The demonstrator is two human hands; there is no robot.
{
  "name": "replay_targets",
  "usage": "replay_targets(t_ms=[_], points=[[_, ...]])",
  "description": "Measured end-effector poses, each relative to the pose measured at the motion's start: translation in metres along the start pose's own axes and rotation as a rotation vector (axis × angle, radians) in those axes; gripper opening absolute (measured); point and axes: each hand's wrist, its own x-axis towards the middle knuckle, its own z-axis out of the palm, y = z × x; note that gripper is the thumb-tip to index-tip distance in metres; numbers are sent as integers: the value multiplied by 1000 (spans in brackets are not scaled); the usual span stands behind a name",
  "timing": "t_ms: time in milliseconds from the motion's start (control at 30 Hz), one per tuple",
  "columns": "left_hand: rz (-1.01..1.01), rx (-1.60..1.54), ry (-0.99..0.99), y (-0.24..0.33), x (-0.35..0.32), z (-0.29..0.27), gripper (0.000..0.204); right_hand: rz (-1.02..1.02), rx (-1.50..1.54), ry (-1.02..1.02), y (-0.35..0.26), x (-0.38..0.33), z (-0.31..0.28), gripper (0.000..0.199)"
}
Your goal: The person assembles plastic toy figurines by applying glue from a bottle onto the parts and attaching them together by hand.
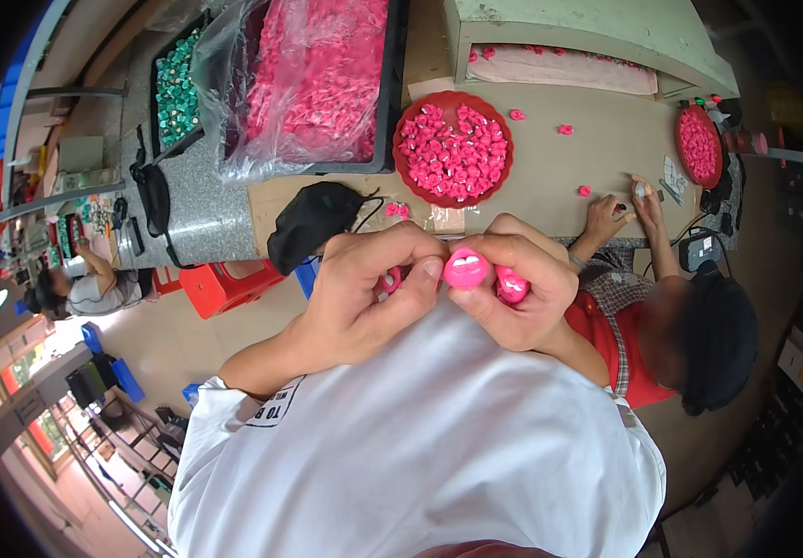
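Above the white cloth shirt (420, 418), the right hand (536, 302) pinches a glossy pink lip-shaped piece (465, 269) beside a second pink piece (512, 285), the left hand (350, 293) curls round a third pink piece (388, 281), all seemingly light, firm, slick, best held by their sides.

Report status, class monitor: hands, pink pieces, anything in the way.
Left hand: closed on a pink piece. Right hand: gripping two more pink pieces. Black cloth item beyond, not blocking.
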Motion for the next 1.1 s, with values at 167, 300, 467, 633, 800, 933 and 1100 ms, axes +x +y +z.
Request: replay_targets(t_ms=[167,300,467,633,800,933,1100], points=[[33,36,2,-2,2,2,3,51,97,5,8,-4,0,27],[122,139,-10,-3,7,2,2,86,141,35,8,-5,0,30],[185,182,-28,-2,12,6,2,86,174,68,12,-8,0,29],[171,191,-32,-7,18,12,4,121,201,140,15,-11,-1,29],[338,272,66,-10,23,24,15,108,151,219,18,-18,-11,27],[716,436,-8,-14,43,30,30,180,144,269,17,-26,-20,32],[781,515,-107,-19,50,37,39,150,147,358,23,-33,-24,30]])
